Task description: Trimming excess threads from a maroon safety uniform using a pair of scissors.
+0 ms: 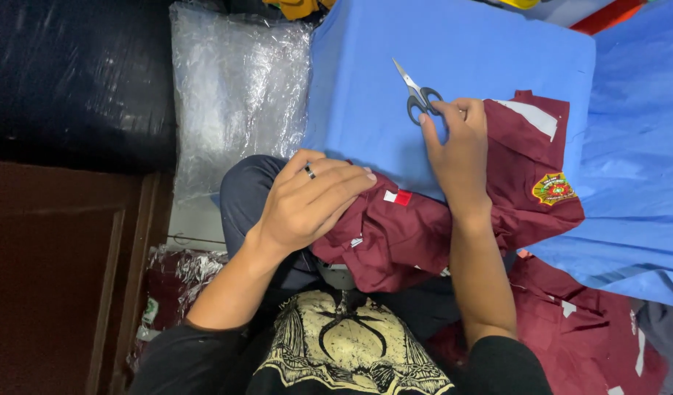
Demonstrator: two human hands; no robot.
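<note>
A maroon shirt (512, 197) with a round embroidered badge (553, 189) and a small red and white patch (398, 197) lies across my lap and onto a blue cloth-covered surface (453, 44). My left hand (311, 201), with a ring on one finger, presses down on the shirt's bunched part over my knee. My right hand (457, 143) rests on the shirt's far edge, its fingertips touching the black handles of a pair of scissors (418, 96) that lie on the blue surface. The scissors are not lifted.
A clear plastic-wrapped bundle (237, 88) stands to the left of the blue surface. More blue fabric (636, 183) lies to the right. Other maroon garments (592, 336) are piled at my right side. A dark wooden panel (58, 278) is at the left.
</note>
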